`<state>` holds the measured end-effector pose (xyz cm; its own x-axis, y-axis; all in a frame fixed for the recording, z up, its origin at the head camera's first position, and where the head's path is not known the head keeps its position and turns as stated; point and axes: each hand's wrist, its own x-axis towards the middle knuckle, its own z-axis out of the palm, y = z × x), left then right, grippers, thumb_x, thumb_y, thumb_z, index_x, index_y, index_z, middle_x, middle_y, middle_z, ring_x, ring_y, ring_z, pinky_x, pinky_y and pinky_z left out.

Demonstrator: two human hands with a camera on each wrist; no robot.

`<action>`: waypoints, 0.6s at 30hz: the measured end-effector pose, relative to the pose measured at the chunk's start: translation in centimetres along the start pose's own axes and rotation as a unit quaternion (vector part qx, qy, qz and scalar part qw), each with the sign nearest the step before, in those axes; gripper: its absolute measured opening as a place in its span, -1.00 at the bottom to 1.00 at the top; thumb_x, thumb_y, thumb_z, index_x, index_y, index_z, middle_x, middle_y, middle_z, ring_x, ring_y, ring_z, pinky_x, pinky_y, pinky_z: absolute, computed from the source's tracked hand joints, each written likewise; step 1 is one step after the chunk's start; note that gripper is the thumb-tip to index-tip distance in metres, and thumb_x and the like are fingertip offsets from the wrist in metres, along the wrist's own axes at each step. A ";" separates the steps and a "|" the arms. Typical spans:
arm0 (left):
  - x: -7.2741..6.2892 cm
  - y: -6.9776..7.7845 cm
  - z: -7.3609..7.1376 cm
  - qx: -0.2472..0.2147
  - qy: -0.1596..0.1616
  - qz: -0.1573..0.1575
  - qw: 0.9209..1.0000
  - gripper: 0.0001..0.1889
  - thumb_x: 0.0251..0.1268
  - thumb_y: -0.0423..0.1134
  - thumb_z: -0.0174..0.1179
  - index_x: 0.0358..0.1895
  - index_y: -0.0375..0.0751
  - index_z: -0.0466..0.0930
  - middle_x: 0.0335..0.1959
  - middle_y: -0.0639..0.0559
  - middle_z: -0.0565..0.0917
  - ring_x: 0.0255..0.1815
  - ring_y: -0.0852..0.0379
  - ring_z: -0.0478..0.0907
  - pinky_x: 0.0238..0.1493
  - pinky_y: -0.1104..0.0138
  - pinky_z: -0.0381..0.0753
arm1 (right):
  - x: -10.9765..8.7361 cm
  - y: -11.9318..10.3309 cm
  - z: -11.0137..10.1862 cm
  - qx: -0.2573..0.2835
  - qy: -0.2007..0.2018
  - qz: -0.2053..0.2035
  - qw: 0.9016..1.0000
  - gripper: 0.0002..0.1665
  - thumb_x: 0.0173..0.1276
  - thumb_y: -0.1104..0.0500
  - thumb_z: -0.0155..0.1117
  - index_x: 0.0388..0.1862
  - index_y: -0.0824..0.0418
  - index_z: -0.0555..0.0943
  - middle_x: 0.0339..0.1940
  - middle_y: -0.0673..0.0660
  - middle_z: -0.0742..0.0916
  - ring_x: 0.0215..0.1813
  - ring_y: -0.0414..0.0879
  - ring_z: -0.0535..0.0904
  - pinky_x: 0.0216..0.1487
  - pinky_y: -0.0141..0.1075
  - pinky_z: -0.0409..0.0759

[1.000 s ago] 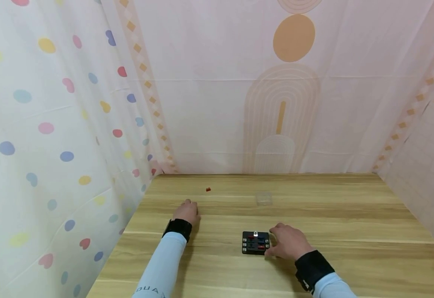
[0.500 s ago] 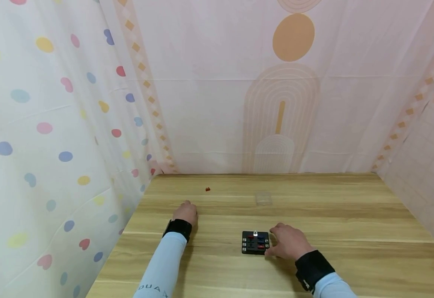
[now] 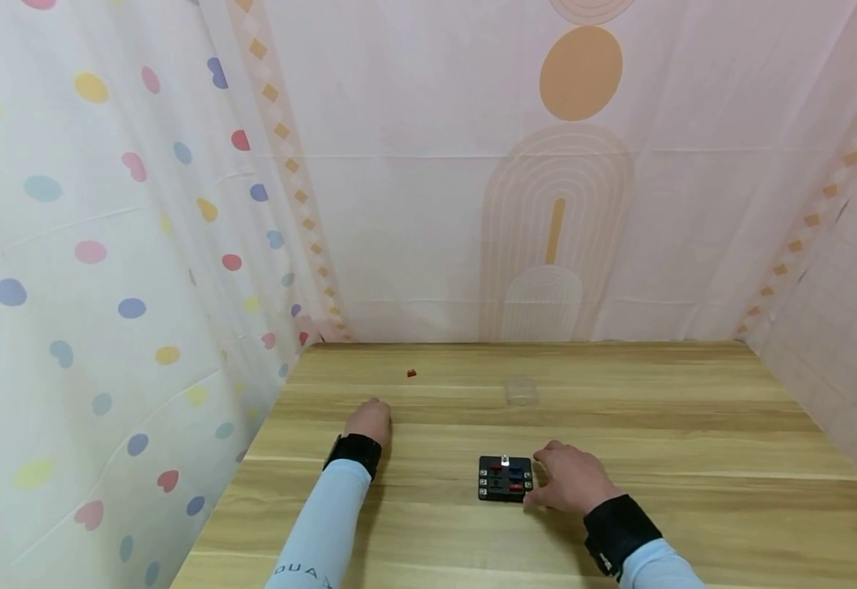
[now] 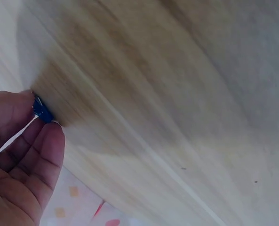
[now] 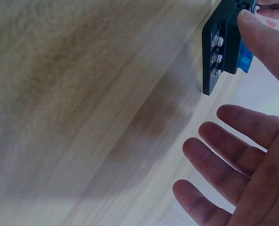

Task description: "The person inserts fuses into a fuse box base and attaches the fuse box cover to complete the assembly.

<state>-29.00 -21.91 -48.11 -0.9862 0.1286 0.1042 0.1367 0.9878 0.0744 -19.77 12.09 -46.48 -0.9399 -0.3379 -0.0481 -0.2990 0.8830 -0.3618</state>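
Observation:
A black fuse block (image 3: 505, 491) lies on the wooden table, with red and blue blade fuses seated in it and metal screw terminals along its sides. My right hand (image 3: 572, 479) is at its right side; the right wrist view shows the thumb (image 5: 261, 40) against the block's edge and the other fingers straight and spread. To the left, my left hand (image 3: 370, 421) is low over the table. Its thumb and a fingertip pinch a small blue blade fuse (image 4: 43, 110), which the hand hides from the head view.
Farther back on the table (image 3: 657, 417) lies a small red piece (image 3: 411, 373), beyond my left hand. A clear plastic cover (image 3: 522, 392) lies flat behind the fuse block. Patterned curtains (image 3: 414, 204) hang along the table's back and sides.
The fingers of my left hand have drawn in a little, their tips now less visible from above. My right hand and the fuse block have stayed in place.

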 end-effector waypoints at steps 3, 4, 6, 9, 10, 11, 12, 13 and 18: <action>0.0 -0.2 0.1 -0.008 -0.003 -0.001 1.000 -0.85 0.23 -0.55 0.18 -0.41 -0.30 0.68 -0.34 -0.16 0.64 -0.26 -0.07 0.62 -0.12 0.12 0.63 | 0.0 0.0 0.0 0.000 0.002 -0.002 1.000 -0.19 -0.06 -0.14 0.64 0.07 0.34 0.65 -0.02 0.20 0.67 0.03 0.14 0.61 0.02 0.04 0.57; -0.1 -0.3 0.1 -0.010 -0.004 -0.001 1.000 -0.85 0.23 -0.55 0.18 -0.41 -0.31 0.68 -0.34 -0.16 0.64 -0.27 -0.07 0.61 -0.12 0.12 0.63 | 0.0 0.0 0.0 0.000 0.003 -0.003 1.000 -0.19 -0.07 -0.15 0.64 0.06 0.34 0.66 -0.02 0.20 0.67 0.03 0.14 0.61 0.02 0.04 0.57; -0.2 -0.3 0.1 -0.013 -0.006 -0.004 1.000 -0.87 0.23 -0.55 0.17 -0.40 -0.33 0.67 -0.33 -0.17 0.64 -0.28 -0.07 0.61 -0.14 0.12 0.63 | 0.0 0.0 0.0 0.001 0.004 -0.003 1.000 -0.19 -0.07 -0.15 0.64 0.06 0.34 0.66 -0.02 0.20 0.67 0.03 0.14 0.61 0.02 0.04 0.57; -0.3 -0.4 0.2 -0.008 -0.001 -0.006 1.000 -0.88 0.23 -0.55 0.17 -0.39 -0.33 0.66 -0.35 -0.16 0.63 -0.29 -0.06 0.61 -0.16 0.13 0.64 | 0.0 0.0 0.1 0.002 0.004 -0.004 1.000 -0.19 -0.07 -0.15 0.64 0.06 0.34 0.66 -0.02 0.20 0.67 0.03 0.14 0.61 0.01 0.04 0.57; -0.3 -0.5 0.3 -0.005 0.000 -0.008 1.000 -0.88 0.24 -0.56 0.17 -0.39 -0.33 0.66 -0.35 -0.16 0.63 -0.29 -0.05 0.61 -0.16 0.14 0.64 | 0.0 0.0 0.1 0.002 0.005 -0.005 1.000 -0.19 -0.07 -0.15 0.64 0.06 0.34 0.66 -0.02 0.20 0.67 0.02 0.15 0.61 0.01 0.04 0.57; -0.3 -0.5 0.3 -0.003 0.002 -0.010 1.000 -0.87 0.24 -0.56 0.17 -0.39 -0.33 0.65 -0.36 -0.15 0.64 -0.29 -0.05 0.61 -0.17 0.14 0.64 | 0.0 0.0 0.1 0.001 0.006 -0.006 1.000 -0.19 -0.07 -0.15 0.64 0.06 0.34 0.66 -0.03 0.20 0.67 0.02 0.15 0.61 0.00 0.04 0.58; -0.3 -0.5 0.4 -0.001 0.004 -0.011 1.000 -0.87 0.24 -0.56 0.17 -0.39 -0.33 0.65 -0.36 -0.15 0.64 -0.29 -0.05 0.62 -0.17 0.15 0.64 | 0.0 0.0 0.1 0.000 0.007 -0.008 1.000 -0.19 -0.07 -0.15 0.64 0.05 0.34 0.66 -0.03 0.20 0.67 0.02 0.15 0.61 0.00 0.04 0.58; -0.3 -0.5 0.5 0.002 0.005 -0.012 1.000 -0.87 0.23 -0.57 0.17 -0.40 -0.32 0.65 -0.37 -0.14 0.65 -0.29 -0.05 0.62 -0.16 0.15 0.64 | 0.0 0.0 0.2 -0.001 0.007 -0.009 1.000 -0.19 -0.07 -0.15 0.64 0.05 0.35 0.66 -0.03 0.20 0.67 0.02 0.15 0.61 0.00 0.04 0.58; -0.2 -0.3 0.3 -0.002 0.001 -0.018 1.000 -0.86 0.24 -0.57 0.17 -0.40 -0.34 0.65 -0.35 -0.18 0.67 -0.26 -0.08 0.64 -0.15 0.13 0.64 | 0.0 -0.1 0.1 -0.001 0.006 -0.009 1.000 -0.19 -0.06 -0.15 0.64 0.06 0.35 0.65 -0.02 0.21 0.67 0.02 0.15 0.62 0.00 0.04 0.58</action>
<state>-28.84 -22.26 -48.48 -0.9903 0.0937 0.1026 0.1024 0.9913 0.0827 -19.73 11.97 -46.52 -0.9365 -0.3494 -0.0304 -0.3157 0.8774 -0.3613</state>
